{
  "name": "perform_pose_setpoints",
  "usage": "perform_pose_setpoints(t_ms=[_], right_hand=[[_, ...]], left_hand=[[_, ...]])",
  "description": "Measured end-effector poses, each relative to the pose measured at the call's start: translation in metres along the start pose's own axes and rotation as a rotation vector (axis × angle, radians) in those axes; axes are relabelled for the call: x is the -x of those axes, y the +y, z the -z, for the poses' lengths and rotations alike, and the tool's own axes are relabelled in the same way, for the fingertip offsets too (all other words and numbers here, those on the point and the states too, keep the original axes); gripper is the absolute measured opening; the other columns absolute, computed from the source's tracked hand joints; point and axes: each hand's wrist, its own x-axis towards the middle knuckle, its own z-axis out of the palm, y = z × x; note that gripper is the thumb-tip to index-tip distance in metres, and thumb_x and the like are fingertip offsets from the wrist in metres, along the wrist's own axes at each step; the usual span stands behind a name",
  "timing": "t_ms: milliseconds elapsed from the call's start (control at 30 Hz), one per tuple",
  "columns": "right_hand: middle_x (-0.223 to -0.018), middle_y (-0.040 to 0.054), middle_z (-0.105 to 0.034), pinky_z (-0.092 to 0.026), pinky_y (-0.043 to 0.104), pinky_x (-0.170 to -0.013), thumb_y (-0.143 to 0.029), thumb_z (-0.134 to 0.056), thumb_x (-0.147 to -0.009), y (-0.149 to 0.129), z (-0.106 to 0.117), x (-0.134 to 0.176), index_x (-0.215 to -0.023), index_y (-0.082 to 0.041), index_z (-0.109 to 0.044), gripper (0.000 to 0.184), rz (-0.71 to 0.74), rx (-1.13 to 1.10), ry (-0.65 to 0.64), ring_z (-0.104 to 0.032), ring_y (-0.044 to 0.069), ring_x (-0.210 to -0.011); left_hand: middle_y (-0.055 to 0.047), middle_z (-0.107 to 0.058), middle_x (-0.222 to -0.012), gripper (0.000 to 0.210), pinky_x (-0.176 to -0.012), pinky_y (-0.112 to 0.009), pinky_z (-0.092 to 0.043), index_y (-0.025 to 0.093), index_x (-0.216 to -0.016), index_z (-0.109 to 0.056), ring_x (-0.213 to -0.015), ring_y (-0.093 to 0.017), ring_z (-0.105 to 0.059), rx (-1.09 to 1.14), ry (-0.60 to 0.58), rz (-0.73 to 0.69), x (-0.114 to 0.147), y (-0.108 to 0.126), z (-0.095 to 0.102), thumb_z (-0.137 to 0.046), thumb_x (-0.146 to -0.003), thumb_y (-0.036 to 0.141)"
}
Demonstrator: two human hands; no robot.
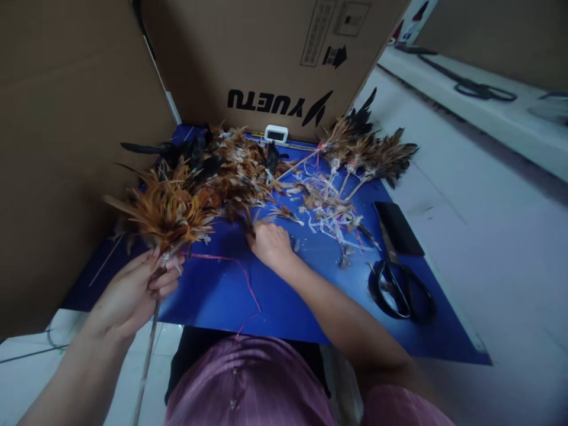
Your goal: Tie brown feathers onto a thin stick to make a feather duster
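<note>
My left hand (pixel 157 278) is closed round a feather duster (pixel 171 210) at the base of its brown and orange feathers. Its thin stick (pixel 148 361) slants down past my wrist. A pink string (pixel 242 269) runs from the binding across the blue tabletop (pixel 213 296) toward my lap. My right hand (pixel 268 239) rests at the near edge of a heap of loose feathers (pixel 237 171). Its fingers curl among feather tips, and what they pinch is hidden behind the hand.
Large scissors (pixel 394 278) lie at the right beside a black phone (pixel 399 228). Bound feather bundles on sticks (pixel 366 148) lie at the back right, near string scraps (pixel 328 216). A small white digital display (pixel 276 134) stands before a cardboard box (pixel 266 53).
</note>
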Motion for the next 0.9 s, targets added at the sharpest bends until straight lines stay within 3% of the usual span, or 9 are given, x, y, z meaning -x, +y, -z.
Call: perform_pose_setpoints(t_ms=[133,233,300,367,400,500,633,733,900], right_hand=[[-0.087,0.016,-0.072,-0.048,0.038,-0.07,-0.021,-0.052,-0.086,0.012,0.003,0.002,-0.089,-0.015,-0.069,0.017,-0.018,-0.071,-0.048,-0.069,0.028,-0.081],[-0.069,0.0067,-0.067,-0.046,0.032,-0.064,-0.021,-0.054,-0.085,0.022,0.016,0.012,-0.075,-0.018,-0.063,0.013,-0.015,-0.249,0.014,-0.064,0.02,-0.068],[-0.06,0.0006,-0.061,-0.043,0.027,-0.056,-0.023,-0.059,-0.081,0.025,0.027,0.02,-0.069,-0.019,-0.057,0.013,-0.02,-0.54,0.088,-0.059,0.014,-0.057],[-0.059,-0.0037,-0.059,-0.041,0.023,-0.05,-0.023,-0.065,-0.076,0.024,0.036,0.025,-0.078,-0.02,-0.055,0.011,-0.037,-0.919,0.151,-0.057,0.011,-0.052],[-0.06,-0.005,-0.059,-0.04,0.022,-0.048,-0.024,-0.068,-0.073,0.022,0.039,0.027,-0.087,-0.02,-0.055,0.02,-0.048,-1.096,0.16,-0.057,0.01,-0.051],[-0.061,-0.0044,-0.061,-0.038,0.021,-0.045,-0.026,-0.076,-0.065,0.01,0.041,0.027,-0.094,-0.018,-0.056,0.036,-0.069,-1.439,0.066,-0.06,0.011,-0.053],[-0.066,0.0023,-0.066,-0.043,0.022,-0.048,-0.033,-0.078,-0.063,-0.016,0.028,0.021,-0.072,-0.015,-0.062,0.025,0.014,-1.571,-0.092,-0.063,0.013,-0.059],[-0.071,0.0032,-0.068,-0.045,0.024,-0.049,-0.04,-0.081,-0.061,-0.035,0.017,0.017,-0.071,-0.016,-0.066,0.03,0.1,-1.586,-0.148,-0.065,0.016,-0.065],[-0.067,0.0019,-0.065,-0.047,0.022,-0.048,-0.043,-0.081,-0.062,-0.052,0.009,0.012,-0.069,-0.015,-0.067,0.032,0.113,-1.563,-0.239,-0.063,0.015,-0.063]], left_hand=[[0.002,-0.049,-0.062,0.018,-0.035,-0.013,-0.032,0.013,-0.07,-0.055,-0.04,-0.002,-0.03,0.012,0.042,0.012,0.002,0.001,-0.001,-0.07,-0.077,0.012],[0.001,-0.051,-0.063,0.016,-0.035,-0.012,-0.031,0.012,-0.072,-0.055,-0.04,-0.002,-0.031,0.016,0.05,0.011,0.0,-0.001,0.002,-0.07,-0.078,0.011],[0.001,-0.051,-0.063,0.017,-0.035,-0.012,-0.03,0.013,-0.072,-0.054,-0.04,-0.002,-0.033,0.033,0.027,0.017,-0.002,-0.002,0.003,-0.07,-0.078,0.01],[0.001,-0.051,-0.064,0.018,-0.036,-0.013,-0.03,0.014,-0.071,-0.053,-0.04,-0.002,-0.033,0.049,-0.012,0.029,-0.004,-0.003,0.004,-0.069,-0.078,0.009],[0.002,-0.051,-0.064,0.019,-0.036,-0.013,-0.03,0.014,-0.071,-0.052,-0.04,-0.002,-0.033,0.053,-0.026,0.035,-0.004,-0.003,0.003,-0.069,-0.078,0.009],[0.002,-0.05,-0.064,0.02,-0.036,-0.013,-0.03,0.014,-0.071,-0.051,-0.041,-0.002,-0.033,0.047,-0.038,0.041,-0.005,-0.003,-0.001,-0.069,-0.078,0.009],[0.002,-0.048,-0.064,0.018,-0.035,-0.012,-0.03,0.013,-0.072,-0.054,-0.041,-0.002,-0.032,0.038,-0.031,0.038,-0.003,-0.004,-0.007,-0.072,-0.076,0.013],[0.003,-0.046,-0.063,0.017,-0.035,-0.012,-0.03,0.014,-0.072,-0.056,-0.041,-0.002,-0.031,0.042,-0.051,0.058,-0.001,-0.007,-0.01,-0.072,-0.076,0.016],[0.003,-0.044,-0.064,0.018,-0.035,-0.012,-0.027,0.014,-0.072,-0.057,-0.041,-0.002,-0.029,0.034,-0.069,0.079,0.001,-0.007,-0.012,-0.073,-0.076,0.018]])
